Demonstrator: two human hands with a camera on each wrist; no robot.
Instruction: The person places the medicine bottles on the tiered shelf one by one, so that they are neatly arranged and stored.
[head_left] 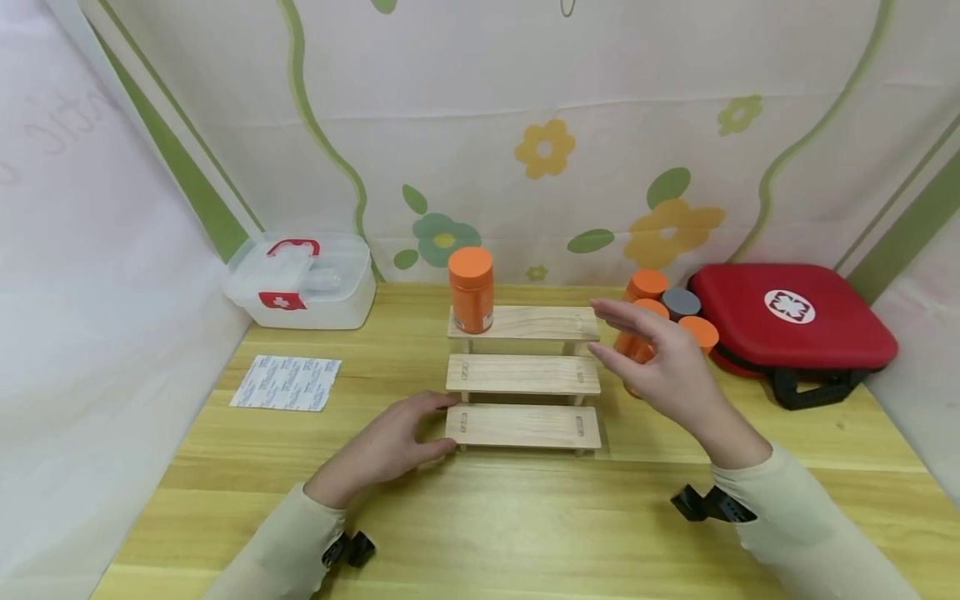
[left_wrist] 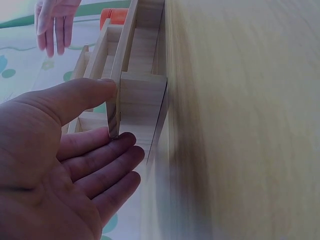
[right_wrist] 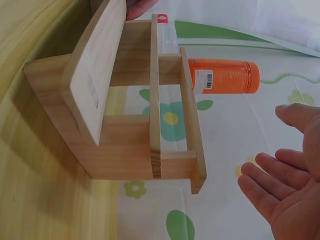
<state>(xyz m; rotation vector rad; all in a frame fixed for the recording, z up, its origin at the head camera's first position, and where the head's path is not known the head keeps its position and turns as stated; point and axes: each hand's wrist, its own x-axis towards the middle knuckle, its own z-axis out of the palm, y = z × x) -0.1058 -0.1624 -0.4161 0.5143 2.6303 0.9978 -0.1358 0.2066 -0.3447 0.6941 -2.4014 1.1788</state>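
Note:
A three-step wooden display stand stands on the table. My left hand holds the left end of its lowest step, thumb at the front corner and index finger at the back one; in the left wrist view that board end lies between thumb and fingers. An orange bottle with an orange cap stands upright on the left of the top step, its label showing in the right wrist view. Beyond the stand's right end, my right hand hovers with fingers extended and thumb apart, holding nothing. It partly hides orange bottles behind it.
One bottle in the right group has a grey cap. Beside it lies a red first-aid case with a black handle. At the back left stands a clear-lidded white first-aid box, with a printed blister sheet before it. A patterned curtain borders the table.

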